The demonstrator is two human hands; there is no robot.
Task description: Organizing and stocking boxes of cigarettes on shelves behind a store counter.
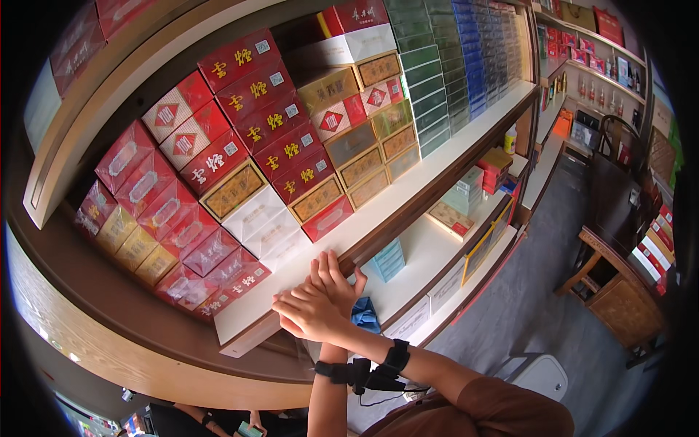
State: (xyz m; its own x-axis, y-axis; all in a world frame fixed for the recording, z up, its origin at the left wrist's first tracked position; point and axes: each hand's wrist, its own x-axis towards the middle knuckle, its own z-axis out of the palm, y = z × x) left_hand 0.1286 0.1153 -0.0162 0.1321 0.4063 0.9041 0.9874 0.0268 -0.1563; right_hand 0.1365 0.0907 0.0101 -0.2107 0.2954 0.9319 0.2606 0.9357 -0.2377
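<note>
My left hand [337, 284] is at the front edge of the white shelf [349, 237], its thumb spread away from the fingers. Across it lies my right hand [308, 314], with fingers loosely extended, and my forearms cross just below. I see no object in either hand; the right palm is hidden. Behind the hands, film-wrapped cartons, apparently cigarettes, stand in stacks: dark red cartons [267, 114], white cartons [267, 221] and gold-brown cartons [235, 185]. Black straps with a small device [360, 374] sit around my wrists.
A blue cloth [365, 316] and light-blue boxes [389, 261] lie on the lower shelf. A curved wooden panel [164, 371] borders the shelving. Below it, another person's hand [255, 420] is near a green box [248, 430]. A white stool [538, 377] and wooden furniture [617, 295] stand at right.
</note>
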